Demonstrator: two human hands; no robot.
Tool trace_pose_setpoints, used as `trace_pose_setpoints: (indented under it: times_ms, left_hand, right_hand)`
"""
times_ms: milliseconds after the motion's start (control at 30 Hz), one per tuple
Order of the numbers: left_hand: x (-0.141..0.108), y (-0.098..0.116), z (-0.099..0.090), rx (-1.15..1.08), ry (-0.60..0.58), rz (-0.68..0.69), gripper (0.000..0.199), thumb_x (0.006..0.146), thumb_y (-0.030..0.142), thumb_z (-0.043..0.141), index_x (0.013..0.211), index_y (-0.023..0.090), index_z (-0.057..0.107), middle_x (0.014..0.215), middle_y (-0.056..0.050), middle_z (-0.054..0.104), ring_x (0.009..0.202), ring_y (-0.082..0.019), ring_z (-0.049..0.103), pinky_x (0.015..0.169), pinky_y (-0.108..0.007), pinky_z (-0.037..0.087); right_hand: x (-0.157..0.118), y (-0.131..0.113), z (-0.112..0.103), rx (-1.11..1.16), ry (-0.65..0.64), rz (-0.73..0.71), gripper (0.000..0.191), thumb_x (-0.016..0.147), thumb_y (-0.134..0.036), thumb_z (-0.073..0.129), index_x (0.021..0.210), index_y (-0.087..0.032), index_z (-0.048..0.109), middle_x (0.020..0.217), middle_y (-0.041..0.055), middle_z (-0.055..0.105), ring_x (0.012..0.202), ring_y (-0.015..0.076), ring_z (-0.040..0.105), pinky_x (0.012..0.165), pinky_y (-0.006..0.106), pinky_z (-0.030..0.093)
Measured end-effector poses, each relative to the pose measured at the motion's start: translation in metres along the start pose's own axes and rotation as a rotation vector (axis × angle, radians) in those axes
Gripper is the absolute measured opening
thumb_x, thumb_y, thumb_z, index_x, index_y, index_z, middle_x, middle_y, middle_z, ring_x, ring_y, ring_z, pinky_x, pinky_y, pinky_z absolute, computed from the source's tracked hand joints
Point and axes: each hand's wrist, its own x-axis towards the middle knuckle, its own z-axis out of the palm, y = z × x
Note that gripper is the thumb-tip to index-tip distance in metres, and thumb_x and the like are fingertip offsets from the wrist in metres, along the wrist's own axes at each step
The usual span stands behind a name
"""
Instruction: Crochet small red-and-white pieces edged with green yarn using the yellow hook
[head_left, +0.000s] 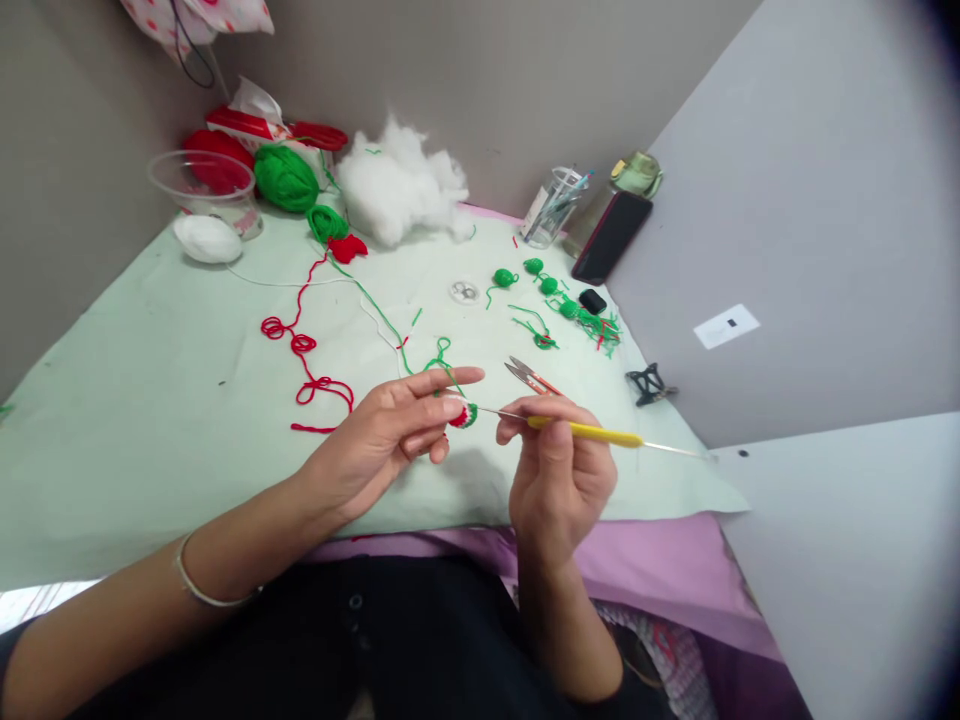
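Pinched between the thumb and fingers of my left hand is a small crochet piece in red, white and green. Green yarn runs from it up to the hand and back across the table. My right hand grips a crochet hook by its yellow handle. The thin metal tip of the hook points left and reaches the edge of the crochet piece; whether it is inside a stitch I cannot tell. Thread snips with orange-red handles lie just beyond my right hand.
Red yarn lies loosely looped at left. Behind are a green yarn ball, white yarn, a plastic tub and white stuffing. Small green crochet balls, a pen cup and a phone stand toward the right wall.
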Motion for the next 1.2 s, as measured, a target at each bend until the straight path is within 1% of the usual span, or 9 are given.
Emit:
trace_pose_setpoints:
  times_ms: [200, 367, 433, 567, 700, 900, 1000, 1100, 1200]
  left_hand:
    - [-0.001, -0.008, 0.005, 0.160, 0.032, 0.086, 0.033, 0.083, 0.022, 0.085, 0.116, 0.023, 0.081, 0.081, 0.001, 0.066, 0.055, -0.004, 0.050, 0.049, -0.015, 0.040]
    - [0.003, -0.008, 0.003, -0.029, -0.003, -0.044, 0.029, 0.086, 0.020, 0.081, 0.115, 0.017, 0.081, 0.062, 0.007, 0.048, 0.048, -0.002, 0.029, 0.051, -0.013, 0.042]
    - [0.004, -0.005, 0.000, -0.095, -0.011, -0.093, 0.025, 0.086, 0.016, 0.079, 0.110, 0.013, 0.082, 0.062, 0.008, 0.042, 0.048, -0.001, 0.024, 0.052, -0.012, 0.043]
    - [0.004, -0.003, -0.002, -0.065, 0.011, -0.036, 0.024, 0.085, 0.016, 0.079, 0.109, 0.016, 0.083, 0.070, 0.005, 0.052, 0.049, -0.001, 0.025, 0.053, -0.013, 0.044]
    - [0.002, -0.007, 0.000, 0.084, -0.006, 0.033, 0.030, 0.085, 0.022, 0.081, 0.115, 0.021, 0.081, 0.081, 0.003, 0.061, 0.051, -0.002, 0.031, 0.058, -0.019, 0.049]
    - [-0.001, -0.005, 0.000, 0.200, -0.004, 0.057, 0.033, 0.085, 0.027, 0.082, 0.118, 0.022, 0.080, 0.087, 0.001, 0.064, 0.055, -0.005, 0.048, 0.056, -0.021, 0.046]
    - [-0.002, -0.006, -0.001, 0.270, 0.031, 0.106, 0.034, 0.085, 0.028, 0.081, 0.119, 0.023, 0.079, 0.088, 0.001, 0.064, 0.060, -0.007, 0.058, 0.058, -0.022, 0.047]
    - [-0.002, -0.010, -0.001, 0.294, 0.066, 0.176, 0.038, 0.085, 0.026, 0.082, 0.122, 0.024, 0.076, 0.087, 0.003, 0.063, 0.061, -0.008, 0.061, 0.063, -0.023, 0.050]
    - [-0.001, -0.013, -0.001, 0.184, 0.075, 0.113, 0.041, 0.086, 0.025, 0.081, 0.127, 0.021, 0.073, 0.080, 0.004, 0.061, 0.053, -0.004, 0.050, 0.061, -0.022, 0.049]
  right_hand:
    - [0.000, 0.003, 0.002, -0.138, -0.089, -0.042, 0.022, 0.102, -0.016, 0.055, 0.108, -0.025, 0.074, 0.093, 0.0024, 0.075, 0.079, 0.0142, 0.070, 0.071, 0.030, 0.060]
    - [-0.005, 0.008, -0.002, -0.402, -0.119, -0.358, 0.029, 0.096, -0.009, 0.064, 0.117, -0.025, 0.075, 0.108, 0.0073, 0.076, 0.098, 0.0193, 0.073, 0.081, 0.034, 0.063]
    - [-0.003, 0.009, -0.004, -0.303, -0.059, -0.256, 0.025, 0.099, -0.012, 0.059, 0.113, -0.025, 0.074, 0.098, 0.0055, 0.076, 0.087, 0.0177, 0.073, 0.075, 0.034, 0.062]
    - [0.003, 0.006, -0.005, 0.040, 0.009, 0.077, 0.022, 0.105, -0.024, 0.052, 0.102, -0.023, 0.073, 0.087, 0.0028, 0.072, 0.067, 0.0132, 0.066, 0.062, 0.031, 0.058]
    - [0.004, 0.006, -0.004, 0.061, -0.114, 0.133, 0.017, 0.102, -0.026, 0.059, 0.103, -0.023, 0.076, 0.092, 0.0037, 0.075, 0.073, 0.0132, 0.067, 0.067, 0.030, 0.058]
    - [0.006, 0.003, -0.007, 0.215, -0.077, 0.253, 0.022, 0.106, -0.032, 0.051, 0.099, -0.020, 0.068, 0.087, 0.0041, 0.078, 0.071, 0.0157, 0.074, 0.064, 0.031, 0.061]
    - [0.003, -0.001, -0.009, 0.036, -0.087, 0.133, 0.022, 0.107, -0.025, 0.046, 0.104, -0.022, 0.068, 0.091, 0.0039, 0.078, 0.071, 0.0150, 0.075, 0.066, 0.031, 0.063]
    - [-0.004, -0.001, -0.008, -0.289, -0.159, -0.211, 0.023, 0.105, -0.019, 0.049, 0.116, -0.023, 0.069, 0.099, 0.0064, 0.079, 0.084, 0.0178, 0.077, 0.073, 0.032, 0.064]
    - [-0.010, 0.002, -0.004, -0.503, -0.172, -0.492, 0.028, 0.099, -0.015, 0.059, 0.124, -0.024, 0.069, 0.106, 0.0093, 0.080, 0.096, 0.0217, 0.077, 0.078, 0.035, 0.065]
